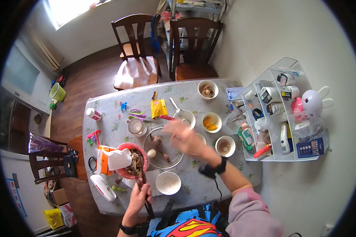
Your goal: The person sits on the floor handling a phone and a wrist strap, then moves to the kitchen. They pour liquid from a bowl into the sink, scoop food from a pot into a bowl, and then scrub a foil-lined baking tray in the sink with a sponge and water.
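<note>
My left hand (140, 195) grips a pair of dark chopsticks (149, 209) near the table's front edge. Their far ends reach the red basin (125, 145), which holds food scraps (135, 163). Blurred by motion, my right hand (187, 137) hovers over the right side of a round mesh strainer (174, 155); its grip is unclear. A red handle (167, 117) shows just beyond its fingers. Inside the strainer lie a white egg (151, 153) and brown lumps of food (156, 144). One white bowl (168, 189) stands in front of the strainer, and another bowl (201, 139) is partly hidden behind my right hand.
Beyond my right hand are a bowl with a spoon (187, 117), a bowl of orange-yellow pieces (211, 122) and a bowl of brownish liquid (225, 146). Purple-green scissors (138, 113) lie beside a glass cup (136, 126). A white organizer (281, 158) borders the right side.
</note>
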`<state>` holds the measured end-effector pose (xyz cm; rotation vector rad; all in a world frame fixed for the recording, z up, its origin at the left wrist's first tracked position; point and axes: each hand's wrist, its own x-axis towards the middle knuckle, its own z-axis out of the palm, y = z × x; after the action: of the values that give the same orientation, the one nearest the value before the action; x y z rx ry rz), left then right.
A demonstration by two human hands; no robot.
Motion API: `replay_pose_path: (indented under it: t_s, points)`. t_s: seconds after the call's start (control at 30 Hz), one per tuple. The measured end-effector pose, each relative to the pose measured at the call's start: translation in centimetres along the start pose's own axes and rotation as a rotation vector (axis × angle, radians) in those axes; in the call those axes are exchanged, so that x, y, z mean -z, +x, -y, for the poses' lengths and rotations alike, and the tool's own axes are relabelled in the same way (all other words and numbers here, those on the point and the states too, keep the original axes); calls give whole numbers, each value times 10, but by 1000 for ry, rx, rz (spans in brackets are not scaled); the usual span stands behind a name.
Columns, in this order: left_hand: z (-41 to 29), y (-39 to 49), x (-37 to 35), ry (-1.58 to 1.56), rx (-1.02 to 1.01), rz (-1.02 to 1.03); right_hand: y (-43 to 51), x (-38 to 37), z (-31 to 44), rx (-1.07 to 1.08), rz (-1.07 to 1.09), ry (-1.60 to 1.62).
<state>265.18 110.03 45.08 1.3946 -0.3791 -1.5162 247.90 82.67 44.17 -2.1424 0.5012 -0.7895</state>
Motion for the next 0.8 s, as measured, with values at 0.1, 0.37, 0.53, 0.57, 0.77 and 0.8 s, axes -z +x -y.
replay_pose_path:
  t_s: [0.1, 0.37, 0.53, 0.57, 0.77, 0.8]
  points:
    - [-11, -23, 28, -86, -52, -82, 40, 18, -91, -439, -124, -432]
    - [-6, -59, 55, -66, -174, -256, 109, -47, -239, -716, 471, -730]
    - [-8, -63, 54, -60, -144, -308, 111, -44, -230, -695, 299, -673]
    - [-9, -62, 53, -59, -138, -306, 111, -38, -222, -691, 330, -691]
    - [-16, -43, 38, -12, -116, -219, 62, -5, -154, -331, -96, -382]
    - [-17, -38, 34, -14, -97, -213, 51, -9, -148, -265, -73, -462]
